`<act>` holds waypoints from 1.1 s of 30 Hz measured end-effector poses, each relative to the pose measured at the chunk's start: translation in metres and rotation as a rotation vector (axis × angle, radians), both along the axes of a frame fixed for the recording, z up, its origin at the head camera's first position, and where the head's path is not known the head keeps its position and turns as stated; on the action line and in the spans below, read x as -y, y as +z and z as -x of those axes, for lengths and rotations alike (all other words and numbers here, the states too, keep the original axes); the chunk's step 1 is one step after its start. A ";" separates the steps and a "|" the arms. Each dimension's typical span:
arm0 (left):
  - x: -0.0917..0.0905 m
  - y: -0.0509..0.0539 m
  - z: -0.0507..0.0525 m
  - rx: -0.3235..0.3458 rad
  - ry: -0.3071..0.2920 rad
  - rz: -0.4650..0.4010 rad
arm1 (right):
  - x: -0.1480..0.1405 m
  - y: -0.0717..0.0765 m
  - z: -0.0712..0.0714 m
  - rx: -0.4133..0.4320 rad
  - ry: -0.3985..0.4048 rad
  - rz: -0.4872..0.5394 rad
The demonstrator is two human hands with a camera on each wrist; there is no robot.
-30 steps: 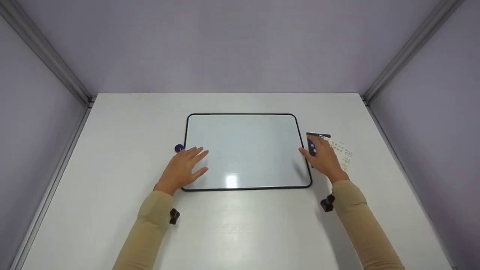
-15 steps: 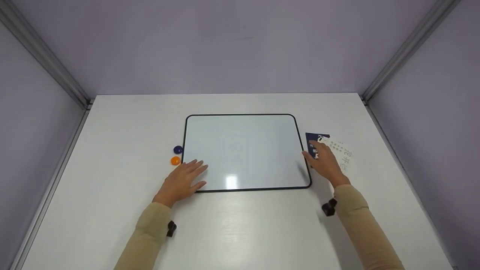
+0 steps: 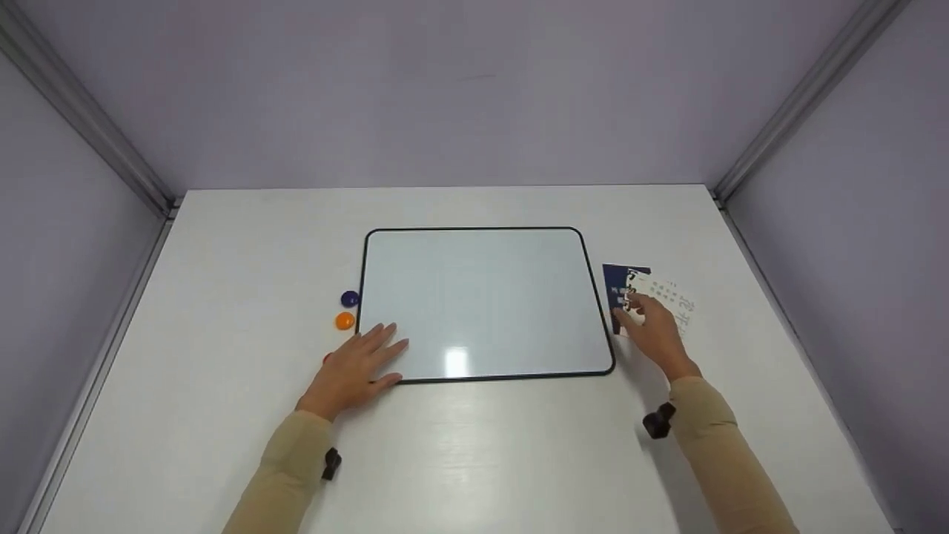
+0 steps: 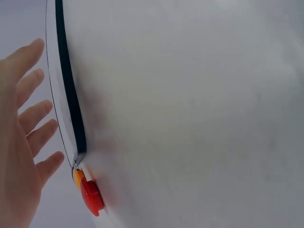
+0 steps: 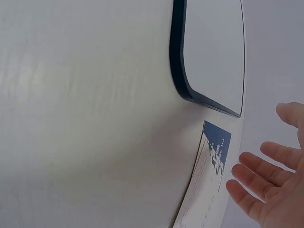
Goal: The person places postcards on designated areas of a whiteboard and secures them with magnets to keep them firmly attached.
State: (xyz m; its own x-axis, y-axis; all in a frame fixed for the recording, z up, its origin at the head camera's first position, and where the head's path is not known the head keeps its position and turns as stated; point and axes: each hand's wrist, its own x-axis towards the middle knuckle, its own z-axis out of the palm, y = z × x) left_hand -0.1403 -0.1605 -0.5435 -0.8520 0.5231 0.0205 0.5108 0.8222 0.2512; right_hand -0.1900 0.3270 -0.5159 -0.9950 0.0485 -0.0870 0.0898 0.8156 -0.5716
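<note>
A black-framed whiteboard (image 3: 482, 297) lies flat on the table. My left hand (image 3: 352, 371), fingers spread, is over its lower left corner; the left wrist view shows the fingers (image 4: 40, 114) straight and holding nothing. Left of the board are a dark blue round piece (image 3: 349, 299) and an orange one (image 3: 345, 320); a red one (image 4: 91, 195) is mostly hidden behind the left hand in the head view. My right hand (image 3: 656, 334) hovers at overlapping cards, one dark blue (image 3: 614, 279) and one pale with writing (image 3: 671, 297). In the right wrist view its fingers (image 5: 263, 175) are apart and empty.
The white table (image 3: 460, 452) has walls behind it (image 3: 474, 111) and at both sides. A dark wrist camera (image 3: 331, 463) hangs at the left sleeve, another (image 3: 658, 420) at the right. The cards lie just right of the board.
My left hand has moved down and slightly left along the board's edge, uncovering the orange piece and part of the red one. My right hand has moved down and right, showing more of the cards.
</note>
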 end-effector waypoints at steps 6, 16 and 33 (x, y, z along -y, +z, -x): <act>0.000 -0.003 -0.004 0.070 0.006 0.002 | -0.007 -0.004 -0.002 -0.047 -0.066 0.010; 0.000 -0.001 -0.004 0.108 0.021 -0.002 | -0.019 -0.004 -0.003 -0.041 -0.163 0.041; 0.001 -0.001 -0.004 0.100 0.029 -0.035 | -0.047 -0.001 -0.008 0.054 -0.465 0.094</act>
